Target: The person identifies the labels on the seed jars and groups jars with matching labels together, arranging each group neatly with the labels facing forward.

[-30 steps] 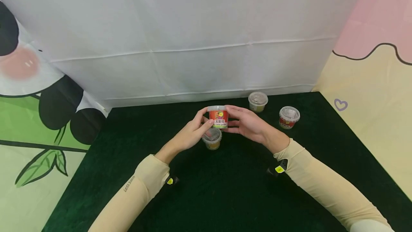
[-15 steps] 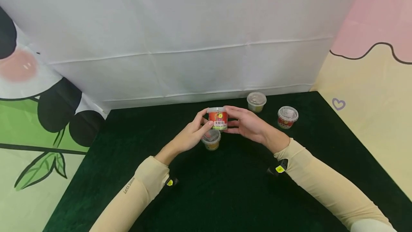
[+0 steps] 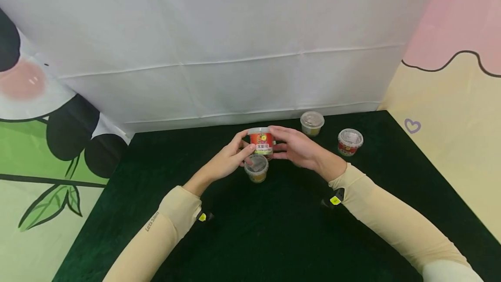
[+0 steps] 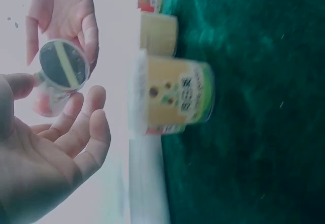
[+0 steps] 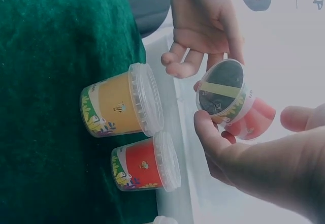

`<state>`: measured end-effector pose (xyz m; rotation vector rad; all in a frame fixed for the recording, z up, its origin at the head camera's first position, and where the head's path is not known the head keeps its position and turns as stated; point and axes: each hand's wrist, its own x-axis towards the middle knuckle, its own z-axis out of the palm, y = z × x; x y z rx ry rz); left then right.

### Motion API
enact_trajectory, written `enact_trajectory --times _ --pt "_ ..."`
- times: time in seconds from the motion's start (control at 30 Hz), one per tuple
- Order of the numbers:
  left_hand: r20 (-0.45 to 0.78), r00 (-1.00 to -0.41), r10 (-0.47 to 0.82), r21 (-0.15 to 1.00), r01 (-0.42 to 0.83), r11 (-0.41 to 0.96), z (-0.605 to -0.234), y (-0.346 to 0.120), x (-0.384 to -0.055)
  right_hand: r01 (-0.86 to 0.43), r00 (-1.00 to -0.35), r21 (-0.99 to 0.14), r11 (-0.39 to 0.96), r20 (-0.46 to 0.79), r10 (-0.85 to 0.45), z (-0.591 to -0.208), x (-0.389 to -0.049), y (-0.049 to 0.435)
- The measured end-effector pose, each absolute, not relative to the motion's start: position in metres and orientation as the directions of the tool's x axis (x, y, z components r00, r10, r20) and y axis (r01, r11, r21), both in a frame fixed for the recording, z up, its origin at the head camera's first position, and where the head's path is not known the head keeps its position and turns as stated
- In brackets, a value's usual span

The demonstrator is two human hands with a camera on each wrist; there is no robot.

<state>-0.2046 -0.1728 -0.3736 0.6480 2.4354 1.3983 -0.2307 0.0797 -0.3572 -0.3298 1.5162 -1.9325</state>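
Both hands hold up a small clear plastic tub with a red flower label (image 3: 261, 141) and a clear lid, in the head view. My left hand (image 3: 224, 161) pinches its left side, thumb across the label's lower corner. On the other side my right hand (image 3: 299, 148) grips the tub near the lid, its lower fingers spread beneath. Both wrist views show the tub's dark round base (image 4: 62, 65) with a pale yellow strip over it. Just below the held tub stands a yellow-labelled tub (image 3: 256, 173), upright on the green cloth and partly overlapped by the left fingers.
Two more lidded tubs stand upright on the green cloth (image 3: 254, 234): a yellow one (image 3: 312, 124) near the back wall and a red one (image 3: 350, 142) farther right. A white fabric wall (image 3: 235, 47) closes the back, with printed panels at both sides.
Over the last half second both hands and the held tub have shifted slightly left and up. The standing tubs have stayed in place.
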Motion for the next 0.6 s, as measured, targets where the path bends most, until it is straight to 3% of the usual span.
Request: enact_trajectory --times 0.23,0.6 --pt "-0.144 -0.827 0.543 0.894 0.126 0.429 -0.358 -0.201 -0.222 0.359 -0.757 -0.926 -0.116 -0.216 -0.617 -0.356 -0.242 0.057" --pt "-0.293 -0.846 0.446 0.900 -0.087 0.427 -0.345 -0.254 -0.241 0.318 -0.821 -0.940 -0.121 -0.209 -0.532 -0.359 -0.256 -0.007"
